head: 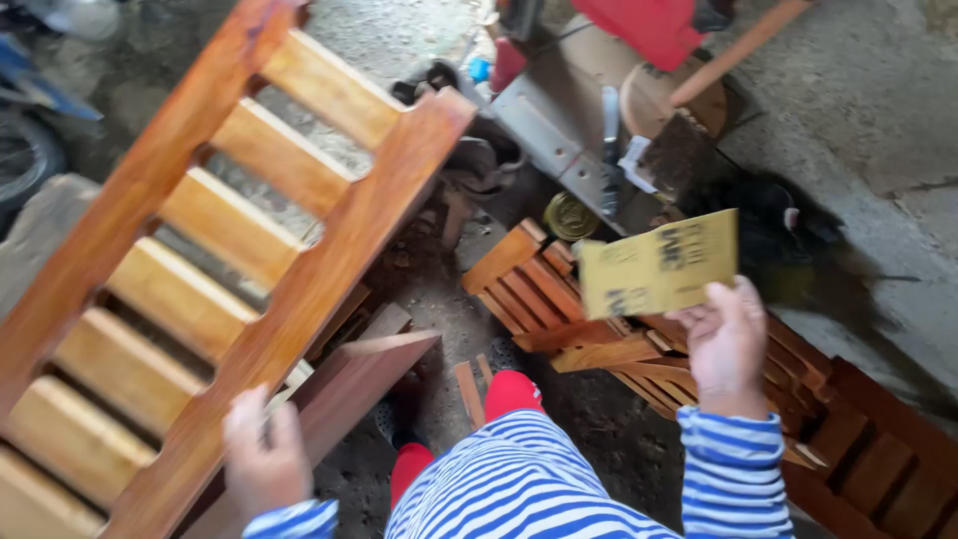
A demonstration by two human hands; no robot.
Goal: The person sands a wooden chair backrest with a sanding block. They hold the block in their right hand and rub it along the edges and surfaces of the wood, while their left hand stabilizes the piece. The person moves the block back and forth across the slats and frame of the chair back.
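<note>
A slatted wooden frame [249, 220] with reddish rails and lighter slats leans across the left half of the head view. My left hand [264, 459] rests against its lower right rail, blurred by motion; I cannot tell whether the fingers grip it. My right hand [726, 344] is raised at the right and holds a yellowish sheet of sandpaper [659, 265] by its lower right corner. Both sleeves are blue and white striped.
More slatted wooden pieces [559, 299] lie on the dirty concrete floor below the sandpaper. A loose board [354, 384] lies by my legs. Farther back are a grey metal plate [554, 115], a round tin [571, 215], a brush with a wooden handle [699, 110] and a red object [649, 25].
</note>
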